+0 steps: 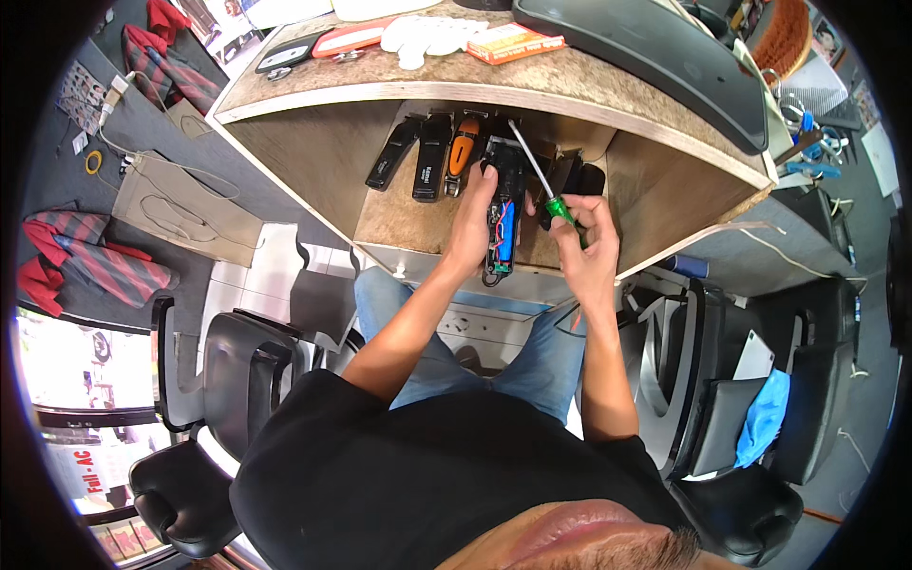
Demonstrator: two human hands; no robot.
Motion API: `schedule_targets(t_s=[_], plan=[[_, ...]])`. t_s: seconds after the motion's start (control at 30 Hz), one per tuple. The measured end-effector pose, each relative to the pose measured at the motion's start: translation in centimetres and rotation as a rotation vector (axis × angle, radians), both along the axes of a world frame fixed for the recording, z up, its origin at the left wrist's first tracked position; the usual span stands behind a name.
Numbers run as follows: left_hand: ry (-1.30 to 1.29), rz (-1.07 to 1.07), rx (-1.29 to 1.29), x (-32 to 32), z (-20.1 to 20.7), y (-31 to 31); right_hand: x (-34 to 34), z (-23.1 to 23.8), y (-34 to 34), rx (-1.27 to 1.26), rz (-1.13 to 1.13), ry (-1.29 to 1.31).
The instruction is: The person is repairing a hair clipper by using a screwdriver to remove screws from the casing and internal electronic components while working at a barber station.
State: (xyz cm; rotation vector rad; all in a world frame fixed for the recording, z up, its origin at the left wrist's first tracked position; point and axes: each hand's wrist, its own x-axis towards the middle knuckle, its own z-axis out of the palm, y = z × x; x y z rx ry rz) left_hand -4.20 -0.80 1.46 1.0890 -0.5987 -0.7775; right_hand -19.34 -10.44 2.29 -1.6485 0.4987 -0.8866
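My left hand (pixel 469 226) is closed round a black hair clipper (pixel 506 179), held upright in front of the shelf opening. The clipper's casing is off at the lower part, where a blue battery (pixel 506 233), thin wires and a bit of green board show. In my right hand (pixel 591 252) is a screwdriver (pixel 560 208), gripped by its green handle. Its metal shaft slants up and left, with the tip above the clipper's head; I cannot tell whether it touches anything. Left of the clipper, an orange-and-black clipper (pixel 462 150) and two black clippers (pixel 432 157) lie on the shelf.
The wooden cabinet (pixel 665 204) surrounds the shelf. Its top carries a long black tray-like case (pixel 655 66), an orange box (pixel 513 44), white gloves (pixel 432 36) and more clippers. Black barber chairs (pixel 245 366) stand either side; combs and scissors (pixel 822 142) hang far right.
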Motion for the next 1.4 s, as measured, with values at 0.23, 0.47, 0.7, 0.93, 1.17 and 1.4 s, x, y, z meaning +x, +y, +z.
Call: schedule_targets(t_s=[0.23,0.47,0.7,0.93,1.17,1.4], plan=[[0.046,-0.057,-0.052,-0.1,0.7,0.1,-0.3,1.0,-0.1,0.149,0.009,-0.025],[0.039,-0.024,-0.065,-0.1,0.2,-0.2,-0.4,0.1,-0.1,0.175,0.006,-0.16],[0.034,-0.068,-0.066,-0.5,0.9,0.0,-0.3,0.2,0.0,0.126,-0.073,-0.189],[0.026,-0.071,-0.14,-0.4,1.3,0.2,-0.3,-0.6,-0.4,0.146,-0.034,-0.28],[-0.037,-0.098,-0.1,2.0,2.7,1.6,0.0,-0.4,-0.4,0.15,-0.007,-0.274],[-0.136,-0.102,0.034,3.2,1.7,2.9,-0.1,0.1,0.0,0.097,-0.011,-0.194]])
